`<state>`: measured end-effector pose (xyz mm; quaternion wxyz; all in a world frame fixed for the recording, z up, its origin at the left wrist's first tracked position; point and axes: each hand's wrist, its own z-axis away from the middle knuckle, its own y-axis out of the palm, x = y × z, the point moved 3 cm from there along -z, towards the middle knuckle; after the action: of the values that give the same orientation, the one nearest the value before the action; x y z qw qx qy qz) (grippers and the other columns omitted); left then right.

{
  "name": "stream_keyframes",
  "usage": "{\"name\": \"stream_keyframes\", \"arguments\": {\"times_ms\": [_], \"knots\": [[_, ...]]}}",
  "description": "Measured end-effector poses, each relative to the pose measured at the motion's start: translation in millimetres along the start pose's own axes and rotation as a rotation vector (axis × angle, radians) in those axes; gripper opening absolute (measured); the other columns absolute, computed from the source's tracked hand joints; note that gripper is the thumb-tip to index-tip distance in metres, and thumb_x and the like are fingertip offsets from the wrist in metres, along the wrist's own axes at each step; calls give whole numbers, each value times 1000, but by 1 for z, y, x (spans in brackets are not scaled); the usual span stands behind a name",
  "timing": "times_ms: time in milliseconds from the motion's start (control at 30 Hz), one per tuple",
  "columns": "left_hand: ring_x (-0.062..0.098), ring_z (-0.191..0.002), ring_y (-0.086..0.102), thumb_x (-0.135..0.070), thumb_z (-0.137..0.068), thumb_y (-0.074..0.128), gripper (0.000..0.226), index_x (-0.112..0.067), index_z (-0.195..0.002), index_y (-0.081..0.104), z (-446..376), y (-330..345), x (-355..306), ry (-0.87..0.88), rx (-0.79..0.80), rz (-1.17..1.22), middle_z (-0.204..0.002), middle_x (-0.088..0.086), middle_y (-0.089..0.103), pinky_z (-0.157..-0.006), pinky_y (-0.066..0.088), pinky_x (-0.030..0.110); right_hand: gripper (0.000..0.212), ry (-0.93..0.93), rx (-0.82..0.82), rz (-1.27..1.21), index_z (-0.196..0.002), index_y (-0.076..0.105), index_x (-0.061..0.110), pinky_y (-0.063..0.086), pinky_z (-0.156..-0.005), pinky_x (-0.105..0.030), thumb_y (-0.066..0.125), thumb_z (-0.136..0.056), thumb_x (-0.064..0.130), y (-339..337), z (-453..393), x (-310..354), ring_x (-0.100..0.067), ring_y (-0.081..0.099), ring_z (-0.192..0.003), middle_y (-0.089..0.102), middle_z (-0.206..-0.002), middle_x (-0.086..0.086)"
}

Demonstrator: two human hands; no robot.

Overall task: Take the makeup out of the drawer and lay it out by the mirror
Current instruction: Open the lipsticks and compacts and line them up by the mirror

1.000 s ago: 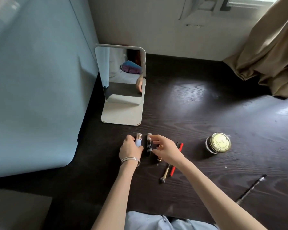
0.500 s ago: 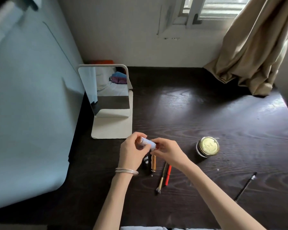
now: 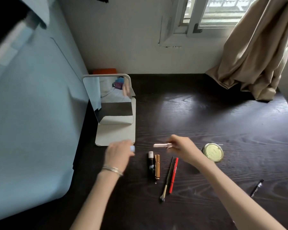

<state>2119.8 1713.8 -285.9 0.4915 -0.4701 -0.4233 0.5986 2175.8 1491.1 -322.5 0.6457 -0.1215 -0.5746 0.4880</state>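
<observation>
A white standing mirror (image 3: 113,100) sits at the left of the dark wooden table (image 3: 206,113). My left hand (image 3: 119,154) grips a pale blue cap (image 3: 132,148) just in front of the mirror's base. My right hand (image 3: 183,149) holds a pale pink lipstick body (image 3: 161,145) above the table, pointing left. Both are blurred. Below them lie a black tube (image 3: 151,165), a gold tube (image 3: 157,166), a thin brush (image 3: 167,178) and a red pencil (image 3: 173,174), side by side.
A round jar with a gold lid (image 3: 212,152) stands right of my right hand. A black pen (image 3: 257,187) lies further right. A beige curtain (image 3: 256,55) hangs onto the table's back right corner. A pale blue panel (image 3: 32,113) borders the left side.
My hands held the pale blue lipstick together; now they have pulled apart, the cap in my left hand and the body in my right. The camera has tilted up.
</observation>
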Motion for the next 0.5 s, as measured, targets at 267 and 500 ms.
{"name": "stream_keyframes", "arguments": {"times_ms": [267,500], "knots": [[14,-95,58,-25,-89,60,23,-15,-109,56,1,5,-11,-34,-89,455,-104,-1,62,-76,40,20,29,32,23,-223,-101,63,7,41,-71,-11,75,-75,10,2,-6,1,-10,60,-79,66,-83,2],[10,-98,64,-10,-92,54,10,-17,-100,55,-3,20,-26,-235,47,1343,-104,-1,66,-86,51,22,23,90,76,-764,-108,60,11,51,-84,-21,66,-86,15,17,10,12,-11,66,-99,71,-105,-1]]}}
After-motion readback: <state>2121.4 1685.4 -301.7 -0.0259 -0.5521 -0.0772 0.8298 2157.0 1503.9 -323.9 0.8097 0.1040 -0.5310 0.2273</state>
